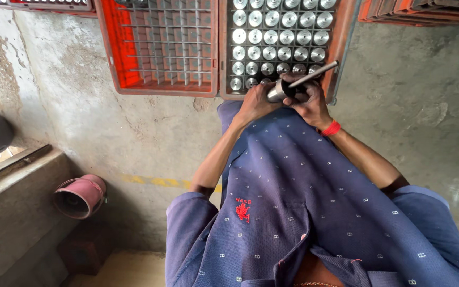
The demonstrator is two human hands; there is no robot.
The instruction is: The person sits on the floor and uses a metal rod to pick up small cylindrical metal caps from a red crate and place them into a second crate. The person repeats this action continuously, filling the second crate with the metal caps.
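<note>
Metal cylinder (pixel 277 91) in left grip (pixel 255 101), rod (pixel 314 74) in right grip (pixel 309 103).

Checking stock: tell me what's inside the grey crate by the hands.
The grey crate holds rows of shiny metal cylinders in grid cells. Left hand and right hand cover its nearest cells.

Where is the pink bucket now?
In the head view, the pink bucket lies on its side at lower left, beside the concrete ledge, left of the person's blue shirt.

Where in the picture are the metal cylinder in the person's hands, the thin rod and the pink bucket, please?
metal cylinder (pixel 277 93): head view, on its shiny side wall.
thin rod (pixel 317 73): head view, on the middle of its shaft.
pink bucket (pixel 83 194): head view, on its outer wall.
</note>
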